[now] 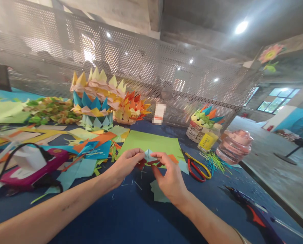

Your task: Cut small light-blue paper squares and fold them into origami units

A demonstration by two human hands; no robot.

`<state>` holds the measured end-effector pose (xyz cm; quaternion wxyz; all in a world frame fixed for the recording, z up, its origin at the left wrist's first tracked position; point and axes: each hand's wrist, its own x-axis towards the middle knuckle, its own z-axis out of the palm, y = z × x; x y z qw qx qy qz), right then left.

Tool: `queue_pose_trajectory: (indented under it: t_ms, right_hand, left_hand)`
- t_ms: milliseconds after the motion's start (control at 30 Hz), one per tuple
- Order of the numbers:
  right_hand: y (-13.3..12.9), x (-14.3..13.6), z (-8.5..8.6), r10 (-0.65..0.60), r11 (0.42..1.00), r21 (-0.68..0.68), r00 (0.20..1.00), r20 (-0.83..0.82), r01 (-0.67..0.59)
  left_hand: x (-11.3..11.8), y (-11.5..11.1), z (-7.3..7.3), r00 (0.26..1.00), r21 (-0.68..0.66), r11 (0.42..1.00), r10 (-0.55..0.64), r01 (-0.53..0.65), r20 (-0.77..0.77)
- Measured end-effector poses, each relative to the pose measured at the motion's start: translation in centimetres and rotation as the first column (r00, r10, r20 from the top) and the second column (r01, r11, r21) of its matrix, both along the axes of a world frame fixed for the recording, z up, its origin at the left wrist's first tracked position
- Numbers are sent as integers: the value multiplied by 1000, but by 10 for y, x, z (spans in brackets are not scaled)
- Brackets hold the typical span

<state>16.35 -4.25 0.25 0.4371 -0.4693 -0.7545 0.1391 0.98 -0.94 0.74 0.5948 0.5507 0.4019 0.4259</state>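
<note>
Between my two hands is a small folded piece of pale blue paper (148,155), held up above the table. My left hand (130,162) pinches its left side between thumb and fingers. At its right side, my right hand (168,173) has the forefinger on the paper; the fingers are curled and the thumb sits lower. Behind the hands lies a large green sheet (153,140). Pale grey-green paper pieces (158,192) are on the table beneath my right hand. Scissors with red and yellow handles (198,168) lie to its right.
A glue gun (255,210) lies at the right near the table edge. Behind stand a yellow-labelled bottle (209,139), a pink container (234,146) and folded-paper crowns (97,108). Paper scraps and a magenta device (36,166) cover the left. A perforated metal screen (141,64) borders the back.
</note>
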Motion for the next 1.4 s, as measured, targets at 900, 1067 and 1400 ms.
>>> queue_pose_trajectory:
  t_ms: [900,1067,1400]
  right_hand:
    - [6,8,2,-31,983,182,990,141,5]
    - [6,6,3,-42,990,140,996,77,31]
    - [7,6,-5,-107,992,-76,994,-26,105]
  left_hand:
    - [-6,3,-2,979,-176,983,-19,56,204]
    - [-6,3,-2,977,-195,979,-20,63,212]
    - [-5,-1,0,977,-178,980,-49,86,206]
